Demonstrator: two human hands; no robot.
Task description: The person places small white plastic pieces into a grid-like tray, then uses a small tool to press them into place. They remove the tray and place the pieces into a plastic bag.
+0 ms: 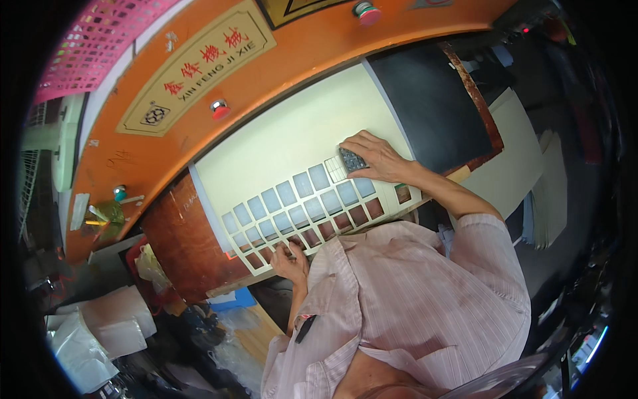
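A pale cream sheet (pixel 266 149) lies under an orange machine front, with rows of rectangular windows cut through its near part. My right hand (pixel 379 159) grips a small dark block (pixel 352 159) with a gridded, bumpy face, probably a cutting die. It is at the right end of the upper window row. Just left of the block, a light grid of small rectangles (pixel 334 169) shows on the sheet. My left hand (pixel 290 265) has its fingertips over the sheet's near edge, at the lowest window row; the underside of its grip is hidden.
Across the far side runs the orange machine front (pixel 159 159) with a red button (pixel 219 108). A black panel (pixel 425 100) borders the sheet at right, a rusty brown plate (pixel 193 233) at left. A pink basket (pixel 100 46) stands far left, plastic bags (pixel 86 352) near left.
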